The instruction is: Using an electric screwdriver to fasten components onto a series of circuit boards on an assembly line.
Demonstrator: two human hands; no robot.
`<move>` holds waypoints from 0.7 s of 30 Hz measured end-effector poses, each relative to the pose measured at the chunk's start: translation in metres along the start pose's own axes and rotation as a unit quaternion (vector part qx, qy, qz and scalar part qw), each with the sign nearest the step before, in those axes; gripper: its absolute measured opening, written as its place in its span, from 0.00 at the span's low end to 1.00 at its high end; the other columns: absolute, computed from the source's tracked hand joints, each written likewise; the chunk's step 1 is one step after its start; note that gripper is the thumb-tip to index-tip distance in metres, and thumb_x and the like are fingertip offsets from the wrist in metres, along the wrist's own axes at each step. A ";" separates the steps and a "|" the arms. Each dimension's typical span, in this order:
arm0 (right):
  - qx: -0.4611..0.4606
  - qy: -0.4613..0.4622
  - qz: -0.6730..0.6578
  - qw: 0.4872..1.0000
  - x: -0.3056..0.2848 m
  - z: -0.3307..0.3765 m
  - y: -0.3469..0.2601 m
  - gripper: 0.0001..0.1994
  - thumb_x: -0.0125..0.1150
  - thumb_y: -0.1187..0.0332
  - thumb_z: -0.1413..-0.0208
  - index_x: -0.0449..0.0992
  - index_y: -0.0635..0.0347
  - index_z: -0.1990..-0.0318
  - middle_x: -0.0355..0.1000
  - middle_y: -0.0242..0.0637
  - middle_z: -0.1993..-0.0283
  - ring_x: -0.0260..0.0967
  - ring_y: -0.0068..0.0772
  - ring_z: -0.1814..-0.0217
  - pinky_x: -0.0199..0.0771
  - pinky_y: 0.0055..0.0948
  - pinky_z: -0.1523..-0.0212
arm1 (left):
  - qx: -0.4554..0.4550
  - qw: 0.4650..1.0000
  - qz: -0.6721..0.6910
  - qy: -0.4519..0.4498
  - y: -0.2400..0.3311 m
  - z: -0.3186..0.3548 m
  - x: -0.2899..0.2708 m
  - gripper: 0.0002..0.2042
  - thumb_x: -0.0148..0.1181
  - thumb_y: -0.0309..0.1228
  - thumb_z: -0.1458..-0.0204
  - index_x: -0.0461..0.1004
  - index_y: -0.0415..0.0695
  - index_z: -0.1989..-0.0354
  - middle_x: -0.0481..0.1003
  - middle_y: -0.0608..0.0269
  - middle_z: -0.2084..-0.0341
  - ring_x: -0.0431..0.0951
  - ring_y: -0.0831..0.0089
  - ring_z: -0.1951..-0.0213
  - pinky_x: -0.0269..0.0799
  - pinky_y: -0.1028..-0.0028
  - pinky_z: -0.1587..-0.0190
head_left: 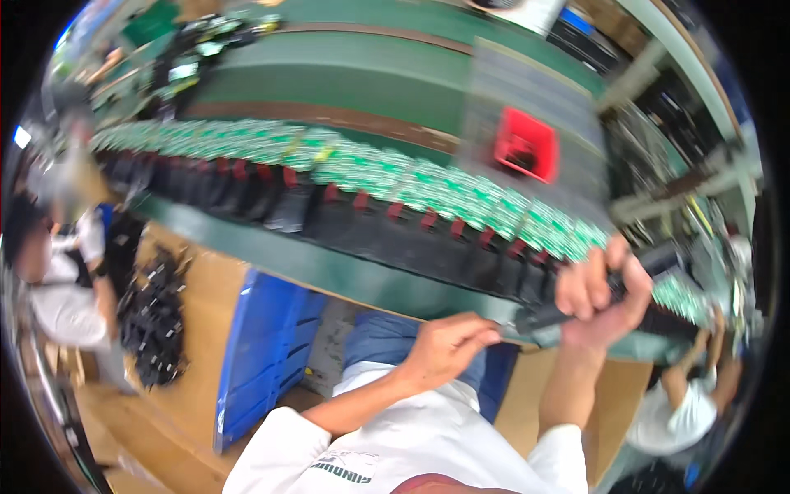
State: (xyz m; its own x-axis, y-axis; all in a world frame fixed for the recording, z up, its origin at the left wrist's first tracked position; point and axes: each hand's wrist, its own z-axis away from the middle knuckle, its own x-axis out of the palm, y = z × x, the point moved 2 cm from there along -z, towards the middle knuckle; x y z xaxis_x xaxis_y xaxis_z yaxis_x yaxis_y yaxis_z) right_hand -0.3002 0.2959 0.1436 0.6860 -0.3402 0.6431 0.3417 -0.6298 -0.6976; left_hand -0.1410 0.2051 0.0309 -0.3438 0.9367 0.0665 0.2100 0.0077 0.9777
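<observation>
Head view: right fingers (580, 290) clamp around a black tool (544, 316), apparently; left fingers (476, 329) meet.

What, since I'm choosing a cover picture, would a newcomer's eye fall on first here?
Probably the long row of green boards, sweeping across the picture from upper left to right. Next, the bright red bin just beyond it, right of centre. Nearer, right of centre, the right hand grips a dark tool, with the left hand pinched near its end.
</observation>
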 end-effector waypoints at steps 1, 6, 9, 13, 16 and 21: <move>0.010 0.004 -0.005 1.000 0.004 -0.002 0.003 0.08 0.43 0.62 0.36 0.65 0.54 0.62 0.57 0.24 0.84 0.49 0.19 0.89 0.56 0.27 0.85 | 0.007 1.000 -0.001 0.019 -0.007 0.002 -0.001 0.07 0.63 0.24 0.44 0.82 0.40 0.59 0.72 0.69 0.78 0.62 0.79 0.79 0.57 0.78 0.75; -0.063 0.031 0.075 0.995 0.009 -0.007 0.001 0.06 0.43 0.64 0.38 0.66 0.53 0.63 0.57 0.24 0.86 0.49 0.20 0.89 0.55 0.27 0.85 | -0.140 0.984 0.077 0.073 -0.011 0.005 -0.001 0.12 0.56 0.29 0.39 0.73 0.40 0.49 0.65 0.72 0.79 0.57 0.81 0.79 0.53 0.80 0.76; -0.163 0.095 0.194 0.963 0.004 -0.014 -0.005 0.05 0.43 0.67 0.39 0.66 0.53 0.63 0.57 0.27 0.87 0.49 0.22 0.89 0.55 0.26 0.85 | -0.234 0.938 0.244 0.071 -0.028 0.008 -0.002 0.11 0.50 0.31 0.35 0.71 0.39 0.49 0.65 0.71 0.78 0.56 0.82 0.79 0.51 0.81 0.77; -0.170 0.120 0.210 0.955 -0.010 -0.023 0.006 0.03 0.45 0.70 0.40 0.66 0.55 0.64 0.58 0.30 0.87 0.51 0.23 0.89 0.56 0.25 0.84 | -0.327 0.857 0.399 0.017 -0.039 0.011 0.003 0.11 0.45 0.31 0.33 0.71 0.37 0.53 0.68 0.67 0.76 0.58 0.82 0.78 0.51 0.82 0.78; -0.166 0.114 0.220 0.955 -0.013 -0.028 0.011 0.02 0.47 0.71 0.40 0.65 0.57 0.64 0.59 0.32 0.86 0.52 0.23 0.88 0.56 0.24 0.84 | -0.311 0.868 0.387 0.023 -0.027 0.007 0.006 0.10 0.47 0.31 0.33 0.71 0.38 0.53 0.68 0.67 0.76 0.57 0.83 0.78 0.50 0.83 0.78; -0.152 0.133 0.242 0.949 -0.016 -0.033 0.020 0.02 0.50 0.73 0.41 0.65 0.59 0.66 0.60 0.33 0.85 0.52 0.23 0.87 0.55 0.24 0.85 | -0.318 0.882 0.347 0.036 -0.029 0.008 0.003 0.08 0.50 0.32 0.34 0.72 0.39 0.57 0.69 0.65 0.76 0.56 0.83 0.79 0.49 0.83 0.79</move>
State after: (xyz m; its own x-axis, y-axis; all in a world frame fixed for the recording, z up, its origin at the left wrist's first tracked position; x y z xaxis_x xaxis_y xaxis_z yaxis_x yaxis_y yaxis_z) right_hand -0.3258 0.2652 0.1297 0.5154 -0.7795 0.3559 -0.2007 -0.5136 -0.8342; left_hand -0.1408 0.2106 0.0006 -0.3966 0.6129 0.6834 -0.1539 -0.7783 0.6087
